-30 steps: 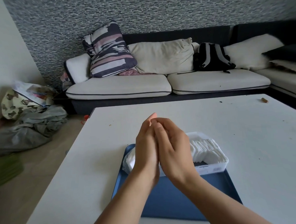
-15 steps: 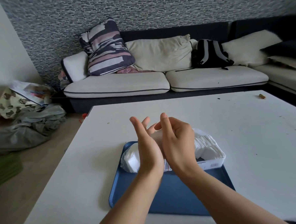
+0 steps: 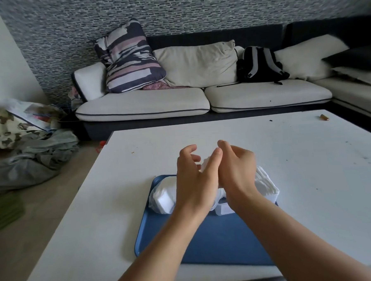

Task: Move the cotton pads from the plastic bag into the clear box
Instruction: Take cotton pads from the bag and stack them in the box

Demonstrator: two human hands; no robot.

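Left hand: left hand (image 3: 193,183) raised at centre frame, back toward the camera, fingers loosely curled; white cotton shows by its fingertips, but I cannot tell whether it holds any.
Right hand: right hand (image 3: 237,169) just beside the left, thumbs near each other, fingers bent; whether it holds anything is hidden.
Cotton pads: white stack of cotton pads (image 3: 265,183) heaped in the clear box (image 3: 223,209), right of centre, rising above its rim.
Plastic bag: plastic bag (image 3: 161,195) left of the box, more white pads showing through it.
Tray: both sit at the far end of a blue tray (image 3: 207,242) on the white desk (image 3: 311,176).
Handling: pads look very light, soft and easily scattered; probably best pinched as a small stack by opposite edges, gently.
Background: sofa (image 3: 148,103) with cushions and a backpack (image 3: 260,65) across the upper frame.
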